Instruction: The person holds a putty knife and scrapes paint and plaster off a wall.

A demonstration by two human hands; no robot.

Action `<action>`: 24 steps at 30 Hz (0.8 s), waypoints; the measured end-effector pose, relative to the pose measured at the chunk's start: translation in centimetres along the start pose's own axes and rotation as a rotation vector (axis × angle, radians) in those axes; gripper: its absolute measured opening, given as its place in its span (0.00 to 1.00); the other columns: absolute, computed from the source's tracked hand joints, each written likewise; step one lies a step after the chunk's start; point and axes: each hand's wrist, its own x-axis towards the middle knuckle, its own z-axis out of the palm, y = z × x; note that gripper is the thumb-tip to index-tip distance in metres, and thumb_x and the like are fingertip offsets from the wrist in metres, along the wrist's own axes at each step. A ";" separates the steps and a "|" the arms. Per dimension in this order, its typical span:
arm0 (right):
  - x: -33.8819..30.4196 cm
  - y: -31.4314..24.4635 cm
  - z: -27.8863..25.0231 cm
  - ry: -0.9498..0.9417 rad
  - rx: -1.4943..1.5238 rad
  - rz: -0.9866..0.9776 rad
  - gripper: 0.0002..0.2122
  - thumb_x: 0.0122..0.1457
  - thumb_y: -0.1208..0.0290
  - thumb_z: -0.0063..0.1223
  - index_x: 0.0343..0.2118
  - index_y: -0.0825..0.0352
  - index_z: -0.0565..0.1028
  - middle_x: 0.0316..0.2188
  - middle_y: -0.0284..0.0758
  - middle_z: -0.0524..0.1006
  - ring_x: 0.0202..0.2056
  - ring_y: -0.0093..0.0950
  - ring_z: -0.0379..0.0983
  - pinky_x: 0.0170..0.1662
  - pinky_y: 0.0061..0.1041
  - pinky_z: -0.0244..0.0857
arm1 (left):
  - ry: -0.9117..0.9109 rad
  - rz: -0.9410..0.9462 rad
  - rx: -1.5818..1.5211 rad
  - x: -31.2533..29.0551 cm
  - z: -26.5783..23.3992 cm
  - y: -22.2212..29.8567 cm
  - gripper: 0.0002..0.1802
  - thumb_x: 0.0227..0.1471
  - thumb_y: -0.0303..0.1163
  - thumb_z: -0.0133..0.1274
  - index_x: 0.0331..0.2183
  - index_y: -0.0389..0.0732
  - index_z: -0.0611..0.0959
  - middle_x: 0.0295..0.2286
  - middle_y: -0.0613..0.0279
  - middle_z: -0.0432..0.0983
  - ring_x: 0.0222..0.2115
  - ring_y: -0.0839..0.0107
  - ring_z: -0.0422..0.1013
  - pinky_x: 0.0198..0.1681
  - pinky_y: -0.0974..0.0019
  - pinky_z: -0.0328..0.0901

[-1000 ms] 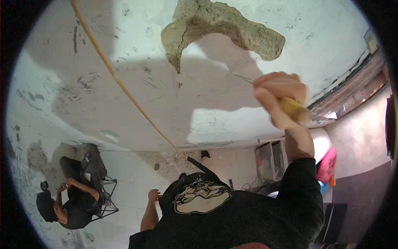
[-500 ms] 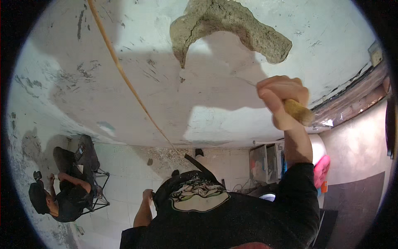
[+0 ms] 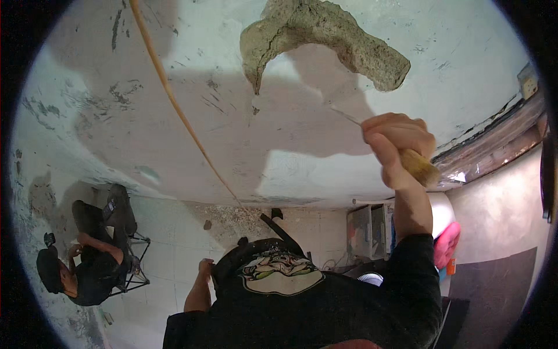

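Note:
My right hand [image 3: 401,139] is closed around the thick yellowish wooden handle [image 3: 421,167] of a scraper. Its thin blade [image 3: 347,116] shows nearly edge-on and points up and left, with its tip at or close to the white wall [image 3: 302,128]. Above the blade a rough, curved patch of grey-brown mortar [image 3: 325,29] is exposed, with a crack in its left arm. My left hand [image 3: 206,266] hangs low by my waist, fingers curled, beside the dark edge of my clothing. Whatever it may hold is hidden.
A long thin tan rod or cord [image 3: 174,104] runs down across the wall on the left. Crumbs of debris [image 3: 232,218] lie at the wall's foot. Someone in black [image 3: 93,262] sits on a folding chair at left. A drawer cabinet [image 3: 370,230] stands at right.
My right hand has shifted slightly downward with the scraper, and more of the blade now shows. My left hand stays by my waist. The seated person has barely moved.

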 end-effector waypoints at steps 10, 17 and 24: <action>-0.1 -0.8 1.3 0.325 -0.017 -0.054 0.12 0.45 0.79 0.50 0.08 0.67 0.67 0.07 0.35 0.65 0.09 0.28 0.61 0.16 0.24 0.56 | -0.091 0.283 0.257 2.9 -1.4 -1.2 0.10 0.42 0.30 0.52 0.30 0.37 0.78 0.25 0.56 0.74 0.25 0.64 0.72 0.30 0.62 0.68; -0.3 -0.2 -0.3 0.225 0.138 -0.016 0.11 0.43 0.81 0.53 0.09 0.69 0.66 0.09 0.38 0.66 0.12 0.29 0.64 0.18 0.23 0.57 | -0.100 0.575 0.529 7.8 -5.4 -6.3 0.12 0.39 0.28 0.53 0.31 0.37 0.78 0.26 0.56 0.75 0.27 0.60 0.72 0.30 0.60 0.67; -0.6 -0.7 -0.8 0.014 -0.081 0.098 0.08 0.41 0.72 0.53 0.15 0.73 0.73 0.16 0.40 0.75 0.20 0.31 0.73 0.26 0.24 0.65 | -0.115 0.306 0.340 6.0 -1.6 -1.8 0.12 0.37 0.28 0.53 0.30 0.36 0.77 0.25 0.58 0.73 0.27 0.63 0.71 0.30 0.60 0.66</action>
